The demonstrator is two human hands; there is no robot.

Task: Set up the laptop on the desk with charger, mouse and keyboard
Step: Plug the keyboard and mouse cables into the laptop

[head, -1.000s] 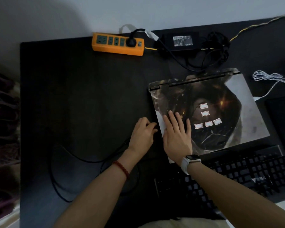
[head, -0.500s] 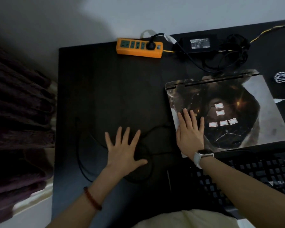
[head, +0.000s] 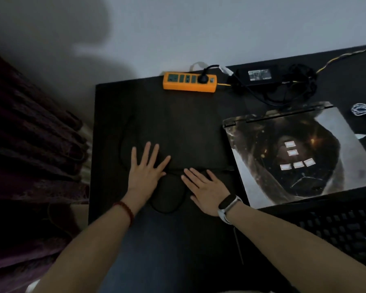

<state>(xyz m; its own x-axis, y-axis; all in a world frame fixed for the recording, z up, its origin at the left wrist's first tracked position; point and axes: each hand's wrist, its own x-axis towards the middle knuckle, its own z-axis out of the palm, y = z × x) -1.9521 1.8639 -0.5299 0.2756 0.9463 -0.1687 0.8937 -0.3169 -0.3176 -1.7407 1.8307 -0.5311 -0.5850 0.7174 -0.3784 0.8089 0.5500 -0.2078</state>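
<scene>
The closed laptop (head: 317, 157), its lid covered by a dark printed skin with small white stickers, lies at the right of the black desk (head: 178, 115). Behind it sits the black charger brick (head: 259, 75) with tangled cords. A black keyboard (head: 342, 227) lies at the front right, partly cut off. My left hand (head: 145, 172) rests flat with fingers spread on the desk's left part. My right hand (head: 207, 189) lies flat beside it, fingers apart, left of the laptop. A thin black cable (head: 167, 208) loops between and under both hands. No mouse can be made out.
An orange power strip (head: 189, 82) with one black plug in it lies at the desk's back edge. A white coiled cord (head: 362, 109) lies at the far right. Dark purple fabric (head: 30, 155) hangs left of the desk. A grey wall stands behind.
My right hand has left the laptop lid and now lies on the desk beside my left hand. The view has swung left, shifting the laptop toward the right edge.
</scene>
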